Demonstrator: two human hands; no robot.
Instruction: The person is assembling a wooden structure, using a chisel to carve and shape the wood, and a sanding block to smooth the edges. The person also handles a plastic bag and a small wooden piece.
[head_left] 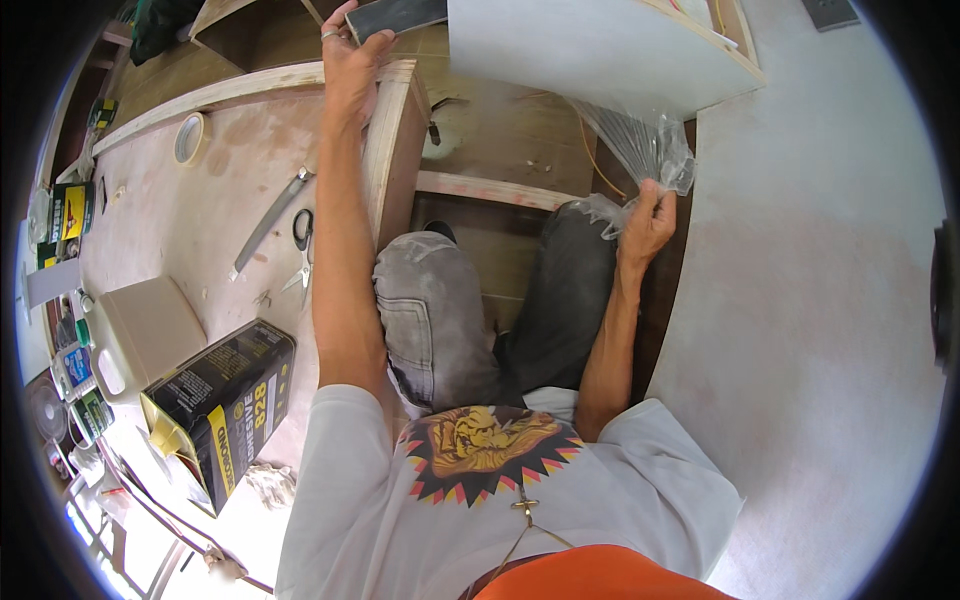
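Observation:
Far ahead, my left hand (352,75) is closed around the edge of a dark flat rectangular piece (398,16), which is partly cut off by the top of the view. My right hand (648,228) pinches the gathered end of a clear plastic sheet (640,145) above my right knee. The plastic fans upward and passes beneath a white-faced wooden box (590,60). Between my arms, a wooden crosspiece (490,188) spans the gap in front of my knees.
On the wooden worktop at left lie a tape roll (192,139), a long blade-like tool (268,226) and scissors (303,250). A black rectangular can (225,405) and a beige jug (145,330) stand nearer me. A broad pale panel (800,300) extends along my right.

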